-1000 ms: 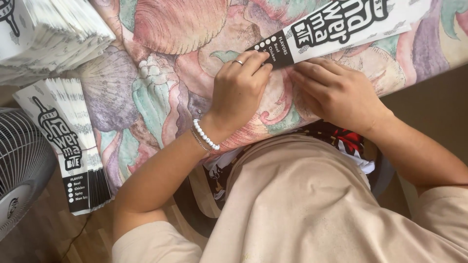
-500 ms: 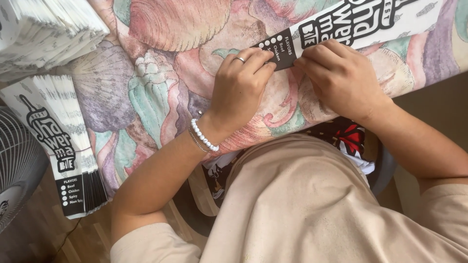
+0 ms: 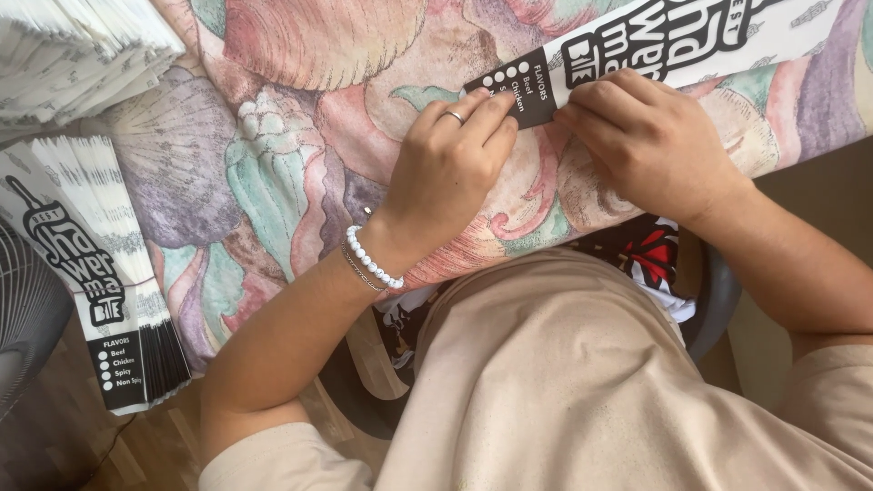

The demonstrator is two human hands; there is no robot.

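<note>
A long white paper bag with black lettering lies across a table covered by a floral shell-pattern cloth. Its black end points toward me. My left hand, with a ring and a white bead bracelet, pinches that black end from the left. My right hand grips the bag just to the right of the black end, fingers curled over its lower edge. The two hands almost touch.
A fanned stack of the same bags hangs over the table's left edge, with a bigger pile at the top left. A dark fan stands on the wooden floor at far left. My beige shirt fills the bottom.
My right hand has slid up from the cloth onto the bag's edge beside the black end. My left hand stays pinching the black end.
</note>
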